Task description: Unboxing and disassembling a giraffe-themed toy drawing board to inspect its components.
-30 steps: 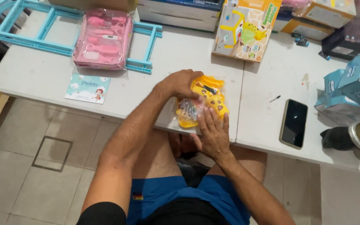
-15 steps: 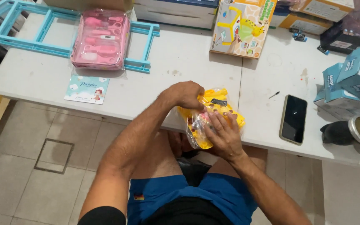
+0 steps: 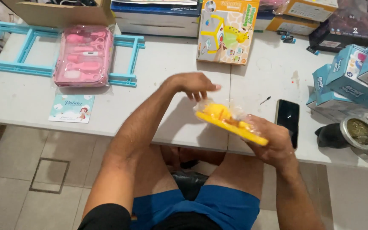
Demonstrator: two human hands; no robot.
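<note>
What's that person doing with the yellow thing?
A seated person holds a yellow toy in clear plastic wrap in the right hand, tilted over the white table's edge. The left hand hovers open just above it, not touching. A black phone lies beside it, and a pink kit sits further left.

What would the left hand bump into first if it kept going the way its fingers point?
The left hand points right, toward the seam between the two tables. Going straight on, it would probably reach the small dark pin first, then the phone. Its height above the table is unclear.
</note>
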